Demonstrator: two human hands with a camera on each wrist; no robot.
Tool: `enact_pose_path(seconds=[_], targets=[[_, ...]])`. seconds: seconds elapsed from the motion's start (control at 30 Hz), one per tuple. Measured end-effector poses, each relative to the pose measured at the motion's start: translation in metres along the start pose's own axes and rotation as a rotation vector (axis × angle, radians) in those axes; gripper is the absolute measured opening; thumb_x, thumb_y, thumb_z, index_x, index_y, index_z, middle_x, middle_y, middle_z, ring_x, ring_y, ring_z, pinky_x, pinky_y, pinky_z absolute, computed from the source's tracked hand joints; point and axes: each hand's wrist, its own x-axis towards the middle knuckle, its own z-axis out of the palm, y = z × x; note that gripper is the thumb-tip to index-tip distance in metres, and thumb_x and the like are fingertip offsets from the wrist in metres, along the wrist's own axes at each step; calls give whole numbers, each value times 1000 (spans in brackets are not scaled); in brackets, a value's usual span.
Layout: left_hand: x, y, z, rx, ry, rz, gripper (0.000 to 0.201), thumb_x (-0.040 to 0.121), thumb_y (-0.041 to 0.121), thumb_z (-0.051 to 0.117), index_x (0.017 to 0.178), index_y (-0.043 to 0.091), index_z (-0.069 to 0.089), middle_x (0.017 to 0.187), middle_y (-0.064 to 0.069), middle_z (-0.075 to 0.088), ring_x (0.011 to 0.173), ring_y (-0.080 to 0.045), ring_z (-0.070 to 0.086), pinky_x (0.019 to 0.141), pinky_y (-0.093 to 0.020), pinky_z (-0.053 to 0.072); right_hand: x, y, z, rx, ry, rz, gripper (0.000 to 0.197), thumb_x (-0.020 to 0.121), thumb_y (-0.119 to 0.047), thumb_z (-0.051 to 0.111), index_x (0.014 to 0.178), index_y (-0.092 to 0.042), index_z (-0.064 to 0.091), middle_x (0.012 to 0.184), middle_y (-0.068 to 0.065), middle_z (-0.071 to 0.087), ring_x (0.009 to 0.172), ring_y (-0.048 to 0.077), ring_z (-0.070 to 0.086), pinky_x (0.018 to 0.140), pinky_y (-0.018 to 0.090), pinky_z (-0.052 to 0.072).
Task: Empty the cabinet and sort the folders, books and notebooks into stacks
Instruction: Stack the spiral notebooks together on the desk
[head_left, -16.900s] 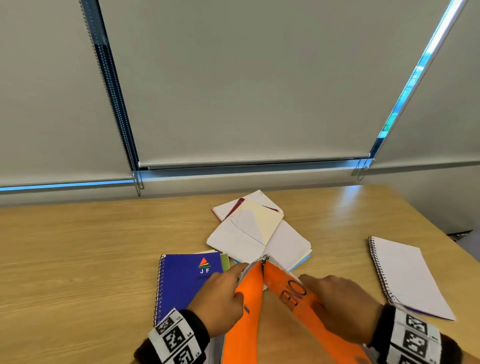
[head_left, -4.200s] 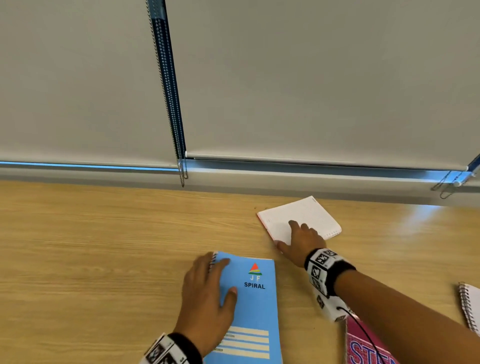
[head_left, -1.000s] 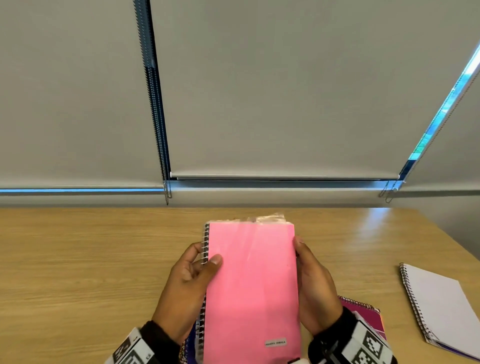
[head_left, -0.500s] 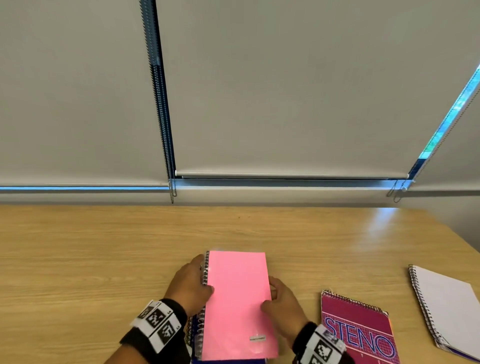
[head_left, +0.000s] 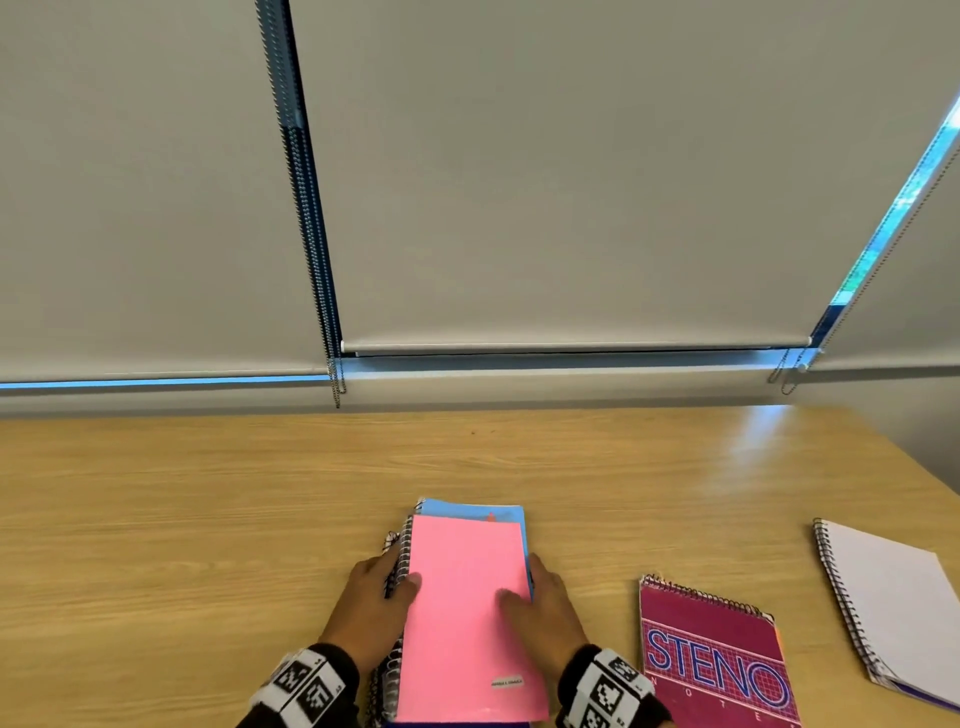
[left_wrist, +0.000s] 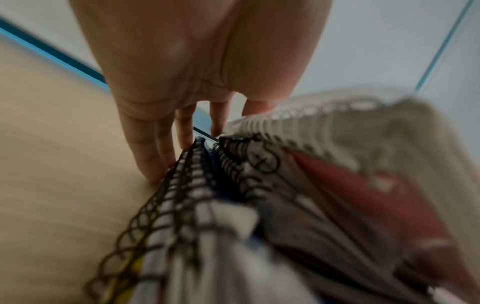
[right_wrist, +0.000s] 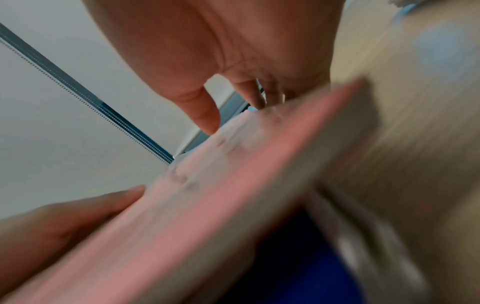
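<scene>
A pink-covered spiral notebook (head_left: 462, 613) lies on top of a stack of spiral notebooks near the table's front edge. A light blue notebook (head_left: 467, 508) peeks out beyond its far end. My left hand (head_left: 374, 592) is at the stack's spiral side, thumb on the pink cover. In the left wrist view its straight fingers (left_wrist: 153, 156) press against the wire bindings (left_wrist: 197, 185), tips on the table. My right hand (head_left: 545, 597) holds the pink notebook's right edge, thumb on the cover. The right wrist view shows a bent fingertip (right_wrist: 205, 111) on the pink notebook (right_wrist: 207, 205).
A maroon STENO notebook (head_left: 717, 670) lies flat just right of the stack. A white-covered spiral notebook (head_left: 893, 603) lies at the far right near the table's edge. The wooden table (head_left: 208, 519) runs back to a wall with lowered window blinds.
The pink notebook, held up in both hands a second ago, has come down flat onto the stack. Both hands stayed at its sides and the light blue cover now shows beyond it.
</scene>
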Motion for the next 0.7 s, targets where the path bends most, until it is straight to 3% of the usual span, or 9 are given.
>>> enact_pose_path(seconds=[0.07,0.17,0.33,0.4,0.43,0.5,0.53,0.6,0.7], targets=[[-3,-1,2,-52,-1,4,54,100,34,46,150,28,27,138,-3,37,114,-9,39,103,-23,34,16,-2,-2,16,15,-39,50,88,-29,57,136,-31,43,132,2,48,120,17,51,105,32,41],[-7,-7,4,-84,16,-1,54,98,38,49,148,34,29,139,-2,39,115,-9,40,107,-28,35,48,-11,-9,8,3,-28,65,93,-29,59,149,-16,30,149,-1,35,140,16,33,116,30,26],[-21,-13,10,-73,92,-46,39,93,32,60,126,28,40,122,1,37,110,-11,42,105,-30,37,88,-23,-19,-192,-152,-3,78,90,-30,60,154,-16,16,156,4,29,140,19,34,114,30,30],[-22,-11,9,-56,111,-51,28,91,24,62,110,27,43,116,1,38,111,-15,45,102,-30,39,94,-23,-28,-227,-198,8,81,90,-27,59,155,-17,12,146,3,44,129,20,48,104,30,41],[-21,-9,7,-39,116,-48,23,90,19,62,105,26,45,114,1,40,111,-17,46,98,-29,40,95,-22,-32,-200,-213,8,79,90,-25,58,154,-18,12,132,0,55,114,20,58,91,29,49],[-17,-5,1,-51,120,-23,19,90,10,58,97,24,49,104,1,48,99,-15,50,83,-24,43,94,-22,-45,-140,-246,16,72,94,-20,56,153,-18,16,99,-4,60,82,17,61,61,24,50],[-15,-2,-3,-78,117,1,20,89,4,56,93,23,50,95,2,52,87,-11,52,71,-19,42,95,-22,-53,-131,-252,34,67,95,-19,55,152,-17,20,93,-2,59,74,16,60,55,23,48],[-11,4,-11,-119,88,16,25,89,-4,52,89,22,51,77,5,52,68,-7,49,56,-16,37,101,-23,-66,-115,-256,77,57,97,-14,51,150,-13,28,98,3,61,67,16,61,50,24,49],[-5,8,-15,-114,34,0,35,86,-7,52,90,27,54,82,4,61,74,-12,56,64,-23,44,109,-20,-71,-147,-298,123,49,99,-10,44,146,-9,35,110,10,61,65,17,64,54,27,55]])
